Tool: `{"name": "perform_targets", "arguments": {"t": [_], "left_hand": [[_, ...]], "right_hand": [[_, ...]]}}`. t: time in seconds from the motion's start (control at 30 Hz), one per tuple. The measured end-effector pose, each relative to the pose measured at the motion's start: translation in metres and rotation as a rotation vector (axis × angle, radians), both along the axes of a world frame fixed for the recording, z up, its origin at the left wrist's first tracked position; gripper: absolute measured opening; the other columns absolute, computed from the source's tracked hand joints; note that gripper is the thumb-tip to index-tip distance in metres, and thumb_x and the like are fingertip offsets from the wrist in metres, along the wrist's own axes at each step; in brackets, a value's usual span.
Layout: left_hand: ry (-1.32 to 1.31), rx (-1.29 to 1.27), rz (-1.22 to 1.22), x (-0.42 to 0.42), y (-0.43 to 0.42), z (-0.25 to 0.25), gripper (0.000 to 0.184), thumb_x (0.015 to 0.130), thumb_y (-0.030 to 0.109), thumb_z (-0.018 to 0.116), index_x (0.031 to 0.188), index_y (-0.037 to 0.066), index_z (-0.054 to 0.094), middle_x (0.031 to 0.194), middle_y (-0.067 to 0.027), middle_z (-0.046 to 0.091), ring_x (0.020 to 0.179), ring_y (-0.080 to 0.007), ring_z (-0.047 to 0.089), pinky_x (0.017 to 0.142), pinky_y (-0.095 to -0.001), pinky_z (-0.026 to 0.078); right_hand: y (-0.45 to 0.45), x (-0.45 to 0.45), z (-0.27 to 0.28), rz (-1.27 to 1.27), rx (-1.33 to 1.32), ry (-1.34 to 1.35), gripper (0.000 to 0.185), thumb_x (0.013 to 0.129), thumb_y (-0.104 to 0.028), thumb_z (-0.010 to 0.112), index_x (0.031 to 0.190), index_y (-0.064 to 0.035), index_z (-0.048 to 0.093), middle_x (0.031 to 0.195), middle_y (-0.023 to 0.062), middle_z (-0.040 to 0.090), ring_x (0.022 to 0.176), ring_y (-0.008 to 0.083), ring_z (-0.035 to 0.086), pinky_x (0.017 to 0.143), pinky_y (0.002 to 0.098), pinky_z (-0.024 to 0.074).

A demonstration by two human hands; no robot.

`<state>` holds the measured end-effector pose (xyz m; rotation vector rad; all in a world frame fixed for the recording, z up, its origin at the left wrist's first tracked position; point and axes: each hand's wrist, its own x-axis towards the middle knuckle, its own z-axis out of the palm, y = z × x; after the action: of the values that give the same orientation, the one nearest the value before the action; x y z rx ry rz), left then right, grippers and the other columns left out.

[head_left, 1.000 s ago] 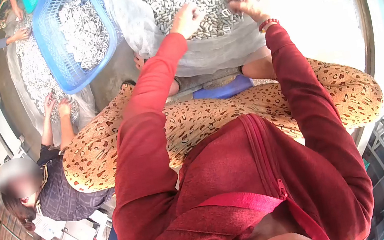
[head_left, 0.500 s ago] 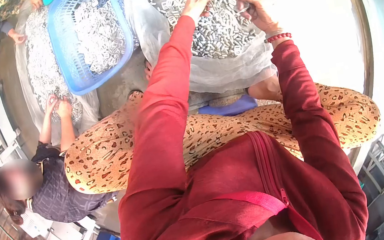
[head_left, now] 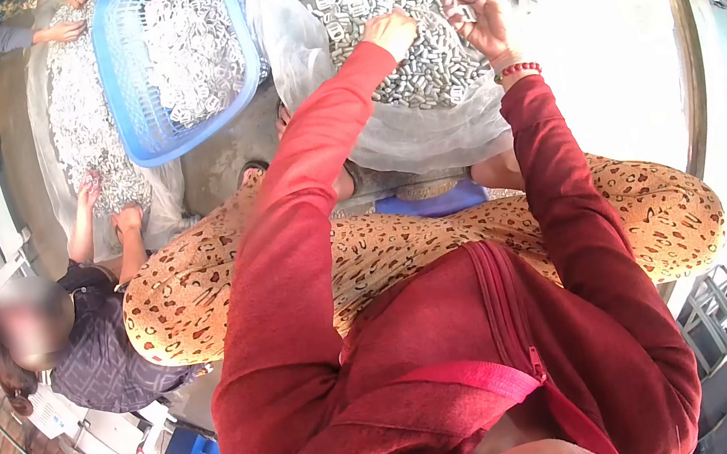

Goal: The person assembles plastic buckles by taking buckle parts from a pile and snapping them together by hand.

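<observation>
Grey floor [head_left: 217, 169] carries two translucent sheets, the right sheet [head_left: 444, 133] strewn with small metallic pieces [head_left: 424, 70], the left sheet [head_left: 169, 186] under a paler heap [head_left: 83, 110], a blue basket [head_left: 142, 138] between them.

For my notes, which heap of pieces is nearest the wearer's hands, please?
The rightmost heap, beneath left hand and right hand; one lies in the blue basket, another left of it.

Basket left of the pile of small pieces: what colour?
Blue. The basket, with its openwork walls, shows in the head view, the only one.
</observation>
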<state>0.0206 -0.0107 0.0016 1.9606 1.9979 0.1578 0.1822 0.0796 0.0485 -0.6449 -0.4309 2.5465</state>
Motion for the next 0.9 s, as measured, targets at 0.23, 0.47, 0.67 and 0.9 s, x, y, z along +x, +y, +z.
{"name": "perform_targets", "arguments": {"t": [0.23,0.47,0.67,0.9], "left_hand": [[-0.899,0.191,0.638,-0.049,-0.012,0.008,0.019,0.083,0.021,0.049,0.087,0.004,0.056,0.08,-0.0086,0.059,0.072,-0.0176,0.056,0.052,-0.0302,0.043],[-2.093,0.226,0.895,-0.088,-0.018,0.038,0.027,0.079,0.021,0.044,0.089,-0.003,0.054,0.086,-0.0148,0.06,0.068,-0.0275,0.06,0.051,-0.0323,0.047],[-1.889,0.093,0.863,-0.107,-0.006,0.047,0.031,0.082,0.023,0.044,0.094,-0.003,0.055,0.088,-0.0139,0.06,0.071,-0.0288,0.061,0.053,-0.0324,0.049],[-0.874,0.023,0.76,-0.098,-0.021,0.01,0.033,0.069,0.028,0.069,0.085,0.001,0.057,0.073,-0.0097,0.059,0.063,-0.0244,0.057,0.053,-0.0312,0.044]], "right_hand": [[0.002,-0.017,-0.037,0.372,1.323,-1.196,0.032,0.069,-0.03,0.066,0.088,-0.0043,0.063,0.077,0.0111,0.062,0.074,0.0222,0.059,0.066,0.0324,0.0461],[0.0,-0.025,-0.038,0.204,1.095,-0.987,0.021,0.069,-0.026,0.067,0.072,-0.0055,0.065,0.063,0.0059,0.059,0.057,0.0173,0.055,0.057,0.0294,0.0442],[0.014,-0.001,-0.02,-0.031,0.258,-0.117,0.022,0.076,-0.018,0.061,0.091,-0.0013,0.058,0.087,0.0062,0.055,0.068,0.0191,0.053,0.056,0.0273,0.0415],[0.027,0.013,-0.015,0.101,0.228,-0.002,0.041,0.081,-0.029,0.053,0.109,0.0011,0.046,0.08,0.0088,0.045,0.068,0.0199,0.047,0.047,0.0238,0.0391]]}}
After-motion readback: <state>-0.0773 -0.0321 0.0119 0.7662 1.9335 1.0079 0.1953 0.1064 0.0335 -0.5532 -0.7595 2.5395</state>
